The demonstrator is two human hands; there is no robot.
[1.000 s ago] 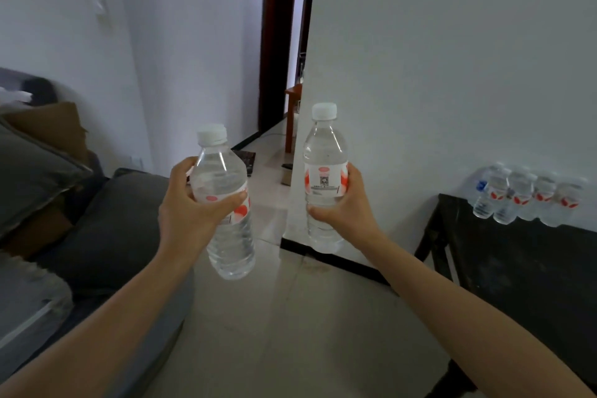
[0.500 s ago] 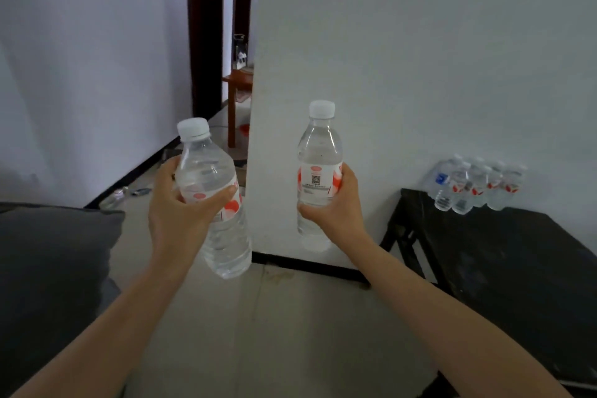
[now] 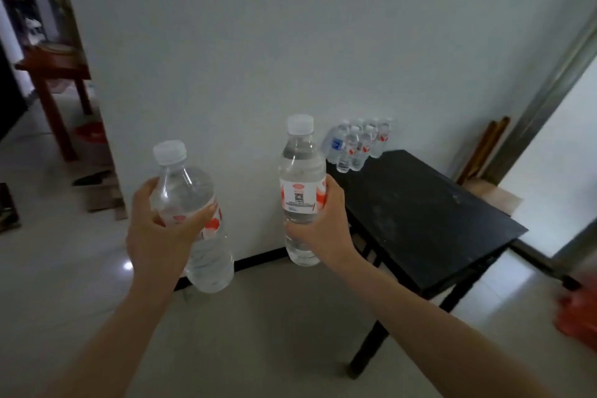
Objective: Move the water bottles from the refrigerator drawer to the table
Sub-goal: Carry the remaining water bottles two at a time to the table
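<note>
Two bare forearms enter from bottom edge, one at each side. No sleeves in view on either arm; both uncovered from frame edge up to wrist. Left hand [image 3: 158, 236]: bare, no glove, no ring or watch visible; thumbnail short, plain. Right hand [image 3: 326, 229]: bare, no glove, no ring, band or watch visible at wrist. Forearms slim and smooth, no marks or tattoos visible. Lighting dim, fine detail of nails on right hand too blurred to tell. Nothing above forearms in frame.
</note>
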